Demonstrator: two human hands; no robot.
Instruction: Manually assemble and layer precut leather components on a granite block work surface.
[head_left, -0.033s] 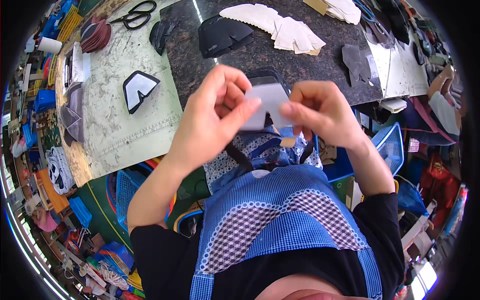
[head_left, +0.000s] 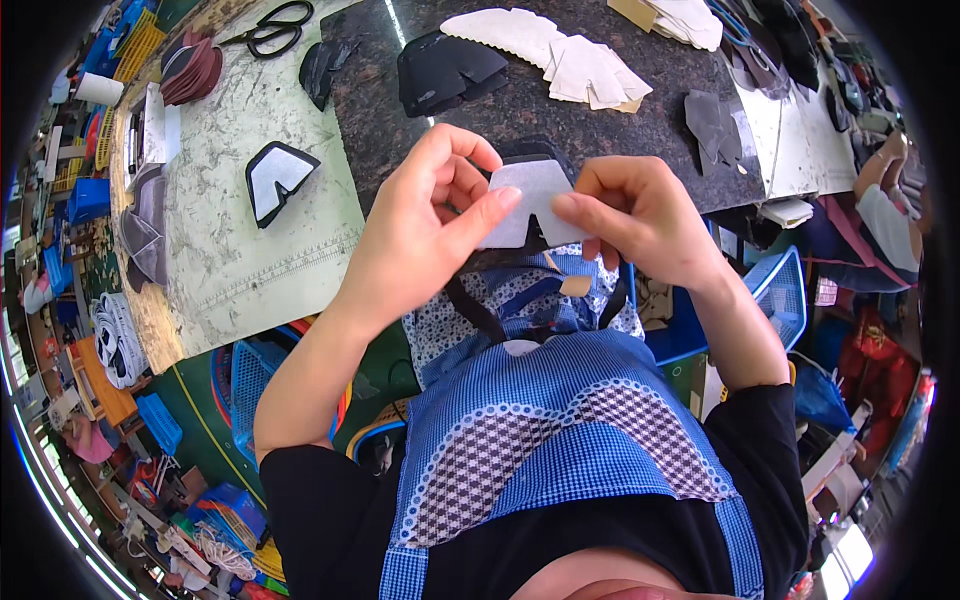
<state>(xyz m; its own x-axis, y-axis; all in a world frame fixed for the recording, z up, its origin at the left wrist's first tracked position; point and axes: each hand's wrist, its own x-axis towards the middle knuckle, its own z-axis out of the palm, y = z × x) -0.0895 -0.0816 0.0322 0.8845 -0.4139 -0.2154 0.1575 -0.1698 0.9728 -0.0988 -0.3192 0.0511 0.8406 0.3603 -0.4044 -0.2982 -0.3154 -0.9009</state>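
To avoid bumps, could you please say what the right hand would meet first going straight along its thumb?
The pale notched piece the right hand holds; then possibly the left hand.

One left hand (head_left: 415,240) and one right hand (head_left: 655,220), two in all, are holding one notched pale-grey piece (head_left: 530,185). One pair of scissors (head_left: 249,38), one white-faced, black-edged piece (head_left: 270,181), one stack of maroon pieces (head_left: 190,75), one pile of black notched pieces (head_left: 448,75) and one pile of dark grey pieces (head_left: 708,125) are lying on the desk (head_left: 220,245). Within the stack and piles, pieces are overlapping too closely to be counted singly.
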